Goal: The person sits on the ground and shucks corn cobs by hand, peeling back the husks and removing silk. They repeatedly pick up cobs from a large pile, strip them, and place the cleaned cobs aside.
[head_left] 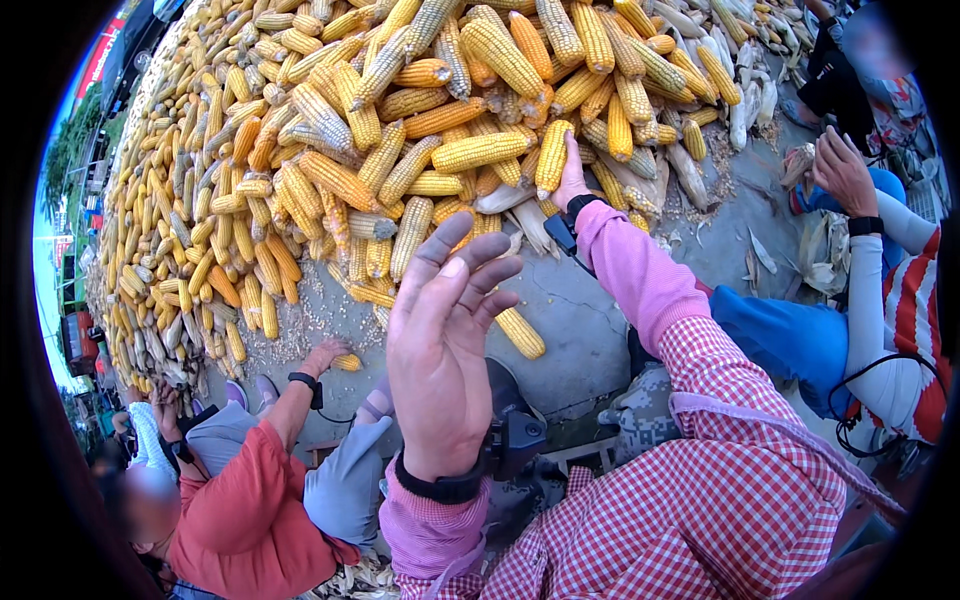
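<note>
My right hand (572,180) reaches out to the near edge of a big heap of husked corn (215,190). Its fingers are closed round a yellow ear of corn (553,157), which points up from the grip. Closer to me, my left hand (440,345) is raised with its palm showing and the fingers spread, holding nothing. Just beyond its fingertips lies the heap's lower edge. A single yellow ear (520,333) rests on the concrete beside the left hand. Both wrists wear dark bands with small devices.
At left, a person in a red top has a hand (325,357) by a small ear (347,362). On the right, another person's hands (845,175) hold a pale, husk-like piece (797,165). Dry husks (825,250) and loose kernels litter the concrete floor (590,290).
</note>
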`<act>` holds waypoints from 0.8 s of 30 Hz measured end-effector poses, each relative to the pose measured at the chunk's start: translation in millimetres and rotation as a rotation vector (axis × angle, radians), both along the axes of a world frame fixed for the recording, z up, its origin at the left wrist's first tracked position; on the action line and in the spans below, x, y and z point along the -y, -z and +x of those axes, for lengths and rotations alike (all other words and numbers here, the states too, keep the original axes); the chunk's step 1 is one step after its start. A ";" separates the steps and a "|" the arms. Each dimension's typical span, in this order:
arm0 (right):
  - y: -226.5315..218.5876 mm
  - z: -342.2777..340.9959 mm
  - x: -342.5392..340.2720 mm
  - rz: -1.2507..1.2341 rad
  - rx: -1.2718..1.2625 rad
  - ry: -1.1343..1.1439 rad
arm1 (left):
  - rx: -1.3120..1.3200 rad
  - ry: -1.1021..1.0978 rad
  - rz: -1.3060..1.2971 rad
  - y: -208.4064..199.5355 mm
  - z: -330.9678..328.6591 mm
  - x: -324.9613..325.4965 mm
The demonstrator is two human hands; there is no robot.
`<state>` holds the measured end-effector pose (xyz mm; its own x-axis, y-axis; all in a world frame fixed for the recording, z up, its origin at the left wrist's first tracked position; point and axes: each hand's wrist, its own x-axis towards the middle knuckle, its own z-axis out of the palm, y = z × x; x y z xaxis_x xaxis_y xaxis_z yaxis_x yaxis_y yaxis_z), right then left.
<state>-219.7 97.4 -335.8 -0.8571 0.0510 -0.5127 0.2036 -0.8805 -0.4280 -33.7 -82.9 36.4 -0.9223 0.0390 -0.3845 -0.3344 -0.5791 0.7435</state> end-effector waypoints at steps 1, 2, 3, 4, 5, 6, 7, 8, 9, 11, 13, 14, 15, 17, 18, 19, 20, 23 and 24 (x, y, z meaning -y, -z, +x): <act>-1.8 1.3 -2.4 0.000 0.008 -0.023 | 0.001 0.003 0.004 1.6 -0.4 0.5; -3.7 2.8 -5.1 0.001 0.016 -0.044 | 0.001 0.019 0.004 4.2 -1.0 1.8; -1.9 3.2 -8.8 -0.003 -0.026 -0.062 | -0.002 0.033 0.003 4.5 -1.8 3.0; -0.2 4.9 -13.8 0.006 -0.017 -0.064 | -0.005 0.049 0.002 5.0 -2.7 4.1; 1.6 8.3 -19.4 0.015 -0.007 -0.063 | -0.011 0.048 0.001 5.4 -3.6 5.0; 0.2 13.2 -21.0 0.024 0.003 -0.068 | -0.015 0.042 0.000 6.0 -3.5 7.3; -8.2 24.1 -21.2 -0.001 0.036 -0.078 | -0.021 0.033 0.000 6.9 -3.3 10.0; -16.1 39.4 -27.4 -0.013 0.033 -0.197 | -0.020 0.026 0.001 7.4 -3.2 11.5; -23.2 54.6 -30.3 0.005 0.064 -0.306 | -0.019 0.015 0.003 6.1 -0.8 12.6; -32.2 92.3 -31.7 0.056 0.117 -0.524 | -0.024 0.009 0.007 6.0 2.4 12.3; -35.8 142.3 -28.6 0.064 0.157 -0.770 | -0.037 0.010 0.011 6.0 5.4 12.4; -30.9 169.3 -28.6 0.038 0.177 -0.895 | -0.039 0.014 0.026 6.1 5.6 11.4; -28.8 195.7 -26.8 -0.007 0.248 -0.949 | -0.043 0.016 0.041 6.0 5.1 10.8; -26.8 246.7 -22.4 -0.071 0.358 -1.082 | -0.033 0.003 0.049 3.2 5.8 14.1; -23.9 266.9 -22.4 -0.086 0.396 -1.159 | -0.041 -0.011 0.053 3.2 6.5 16.4; -11.9 281.5 -23.3 -0.088 0.416 -1.259 | -0.050 -0.023 0.052 2.5 6.7 18.7; 6.9 292.4 -25.3 -0.092 0.434 -1.362 | -0.060 -0.038 0.049 1.9 7.2 20.4; 20.5 293.5 -28.1 0.001 0.490 -1.575 | -0.057 -0.027 0.043 3.5 10.3 20.3; 22.4 287.9 -30.9 0.061 0.511 -1.625 | -0.055 -0.023 0.045 3.8 8.5 20.5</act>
